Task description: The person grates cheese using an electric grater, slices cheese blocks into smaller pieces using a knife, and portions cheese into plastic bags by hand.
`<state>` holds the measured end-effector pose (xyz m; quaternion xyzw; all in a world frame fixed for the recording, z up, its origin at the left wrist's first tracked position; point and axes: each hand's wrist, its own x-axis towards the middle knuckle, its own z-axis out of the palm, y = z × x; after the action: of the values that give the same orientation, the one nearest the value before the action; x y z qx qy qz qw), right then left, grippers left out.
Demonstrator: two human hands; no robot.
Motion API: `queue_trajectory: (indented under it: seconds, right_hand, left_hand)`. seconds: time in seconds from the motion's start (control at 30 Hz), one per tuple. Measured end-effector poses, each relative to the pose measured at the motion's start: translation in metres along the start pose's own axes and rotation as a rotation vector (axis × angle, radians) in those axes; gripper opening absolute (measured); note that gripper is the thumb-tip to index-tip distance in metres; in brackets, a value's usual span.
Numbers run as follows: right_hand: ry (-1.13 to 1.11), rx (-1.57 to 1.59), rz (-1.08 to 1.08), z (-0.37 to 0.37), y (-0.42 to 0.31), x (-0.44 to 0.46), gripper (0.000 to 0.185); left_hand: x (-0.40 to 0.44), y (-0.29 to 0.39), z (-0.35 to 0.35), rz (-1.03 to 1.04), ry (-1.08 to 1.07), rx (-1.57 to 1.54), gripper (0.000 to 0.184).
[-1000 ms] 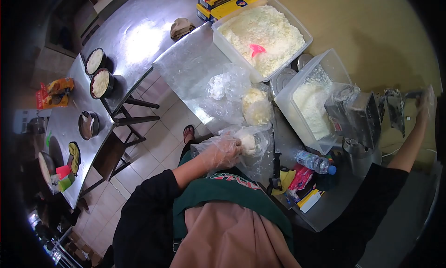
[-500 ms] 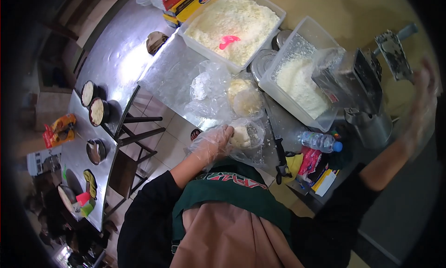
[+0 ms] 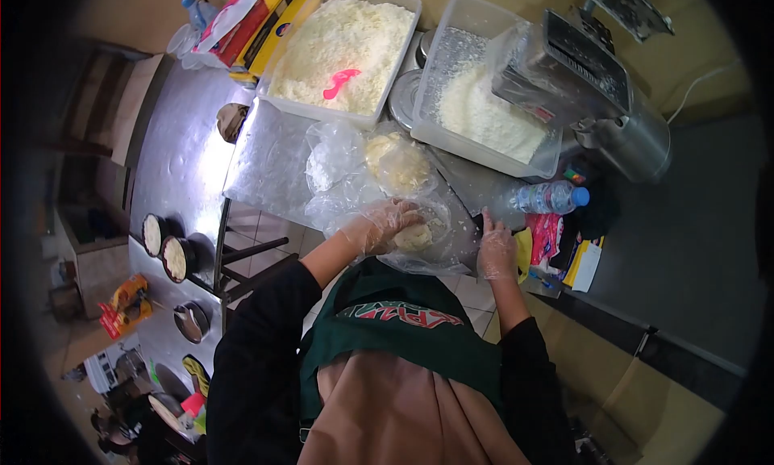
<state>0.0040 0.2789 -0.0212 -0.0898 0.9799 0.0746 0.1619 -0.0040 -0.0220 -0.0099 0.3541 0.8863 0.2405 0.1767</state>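
Observation:
My left hand (image 3: 385, 223), in a clear plastic glove, curls its fingers over the upper left side of a pale block of cheese (image 3: 414, 237). The block lies on clear plastic wrapping at the table's front edge, partly hidden by the fingers. My right hand (image 3: 497, 250), also gloved, is closed around the black handle of a knife (image 3: 478, 221), its index finger stretched along it. The blade points away to the upper left and is hard to make out. Just beyond the block sits a plastic bag of yellowish shreds (image 3: 398, 162), beside a bag with white contents (image 3: 322, 166).
A tub of grated cheese with a pink scoop (image 3: 342, 83) stands at the back. Right of it, another tub (image 3: 490, 157) sits under a metal grating machine (image 3: 556, 70). A water bottle (image 3: 551, 197) lies at the right. Filled round pans (image 3: 178, 258) stand on the left table.
My right hand has come down from the machine at the far right to the knife handle. My left hand has shifted its fingers onto the block. The camera view has turned to the right.

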Motion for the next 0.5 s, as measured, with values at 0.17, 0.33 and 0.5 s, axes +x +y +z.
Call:
queue_trajectory:
  seconds: [0.17,0.33,0.5]
  right_hand:
    - [0.007,0.018,0.035,-0.005,-0.001,-0.002,0.061]
    - [0.060,0.235,0.090,-0.019,-0.003,-0.014,0.055]
    - [0.191,0.440,0.062,-0.040,-0.018,-0.063,0.039]
  left_hand:
    - [-0.004,-0.003,0.009,0.081,0.195,-0.153,0.063]
    - [-0.005,0.025,0.016,-0.107,0.283,-0.145,0.063]
    - [0.007,0.061,0.012,-0.367,0.137,-0.024,0.074]
